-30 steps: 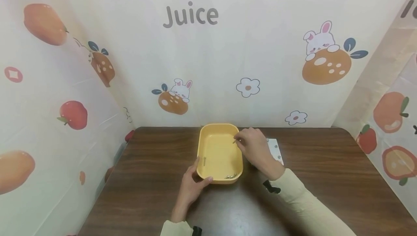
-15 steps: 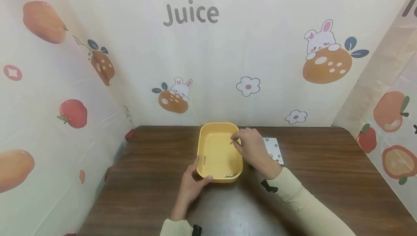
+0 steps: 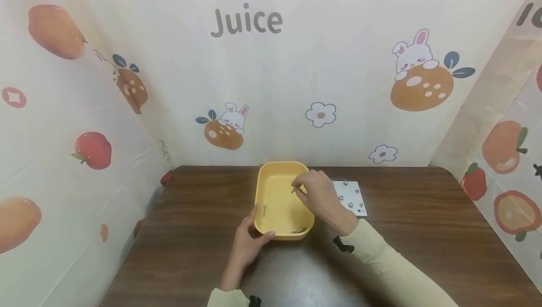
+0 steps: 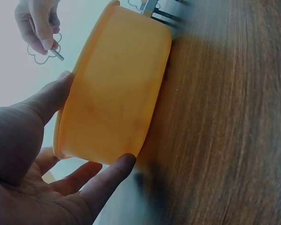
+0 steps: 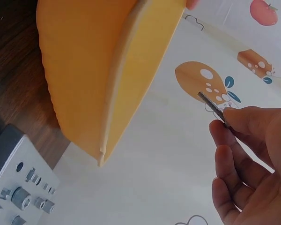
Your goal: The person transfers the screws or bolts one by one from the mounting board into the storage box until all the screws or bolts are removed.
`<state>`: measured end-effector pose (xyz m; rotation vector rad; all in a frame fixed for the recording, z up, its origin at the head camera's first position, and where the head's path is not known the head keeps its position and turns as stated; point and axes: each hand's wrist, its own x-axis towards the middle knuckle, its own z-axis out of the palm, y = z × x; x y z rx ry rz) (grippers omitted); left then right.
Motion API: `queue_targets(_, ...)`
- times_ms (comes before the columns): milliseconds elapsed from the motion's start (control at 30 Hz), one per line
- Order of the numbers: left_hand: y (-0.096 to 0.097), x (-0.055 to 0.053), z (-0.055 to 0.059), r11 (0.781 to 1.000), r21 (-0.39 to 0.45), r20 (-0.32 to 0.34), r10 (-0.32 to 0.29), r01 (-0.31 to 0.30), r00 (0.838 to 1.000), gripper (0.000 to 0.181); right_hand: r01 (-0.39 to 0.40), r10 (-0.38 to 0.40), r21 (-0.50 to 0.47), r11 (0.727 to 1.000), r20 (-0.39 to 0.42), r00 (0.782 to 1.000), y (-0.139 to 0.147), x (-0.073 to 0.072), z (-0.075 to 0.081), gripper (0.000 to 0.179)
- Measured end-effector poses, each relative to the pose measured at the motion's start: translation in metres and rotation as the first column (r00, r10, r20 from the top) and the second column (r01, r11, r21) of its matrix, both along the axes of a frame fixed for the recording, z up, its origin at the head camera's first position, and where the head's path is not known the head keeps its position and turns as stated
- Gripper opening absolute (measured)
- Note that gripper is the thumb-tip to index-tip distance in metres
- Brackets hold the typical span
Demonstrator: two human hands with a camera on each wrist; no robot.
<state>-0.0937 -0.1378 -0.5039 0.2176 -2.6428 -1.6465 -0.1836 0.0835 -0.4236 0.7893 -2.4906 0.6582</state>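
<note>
A yellow plastic tray point(image 3: 277, 182) stands on the table, its near left corner held by my left hand point(image 3: 246, 243). The left wrist view shows the thumb at the rim and the fingers around the tray's outer wall. Above the tray's right side, my right hand point(image 3: 317, 196) pinches a small threaded screw point(image 5: 212, 107) between thumb and index finger. One screw point(image 3: 264, 210) lies by the tray's left wall. Several more screws point(image 3: 298, 230) lie together in its near right corner.
Right of the tray, partly behind my right hand, is a white board point(image 3: 360, 198) with several bolts or nuts set in it; its side looks dark in the right wrist view. A wood-grain table point(image 3: 406, 222) extends around, with a printed curtain point(image 3: 275, 76) behind its far edge.
My right hand has moved left and slightly nearer, carrying the screw further over the tray. More of the white board shows. The left hand and tray stay put.
</note>
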Motion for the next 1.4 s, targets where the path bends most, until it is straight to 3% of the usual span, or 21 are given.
queue_targets(433,-0.002,0.001,-0.004,1.0,-0.011,-0.036,-0.022,0.022,0.999,0.092,-0.002,0.0,0.024,1.0,0.084,0.997,-0.009,0.004,0.001,0.009)
queue_targets(633,-0.002,0.002,-0.004,1.0,-0.008,-0.013,-0.012,0.012,1.0,0.091,-0.009,0.007,0.029,1.0,0.07,0.998,-0.011,0.004,0.002,0.01)
queue_targets(1000,-0.002,0.001,-0.004,1.0,0.005,-0.032,-0.019,0.02,0.999,0.092,-0.049,0.048,0.053,0.997,0.025,0.999,-0.016,-0.003,0.007,0.01)
queue_targets(1400,-0.003,0.002,-0.003,0.999,0.009,-0.028,-0.031,0.031,0.999,0.091,-0.075,0.068,0.071,0.995,0.095,0.993,-0.027,-0.009,0.012,0.01)
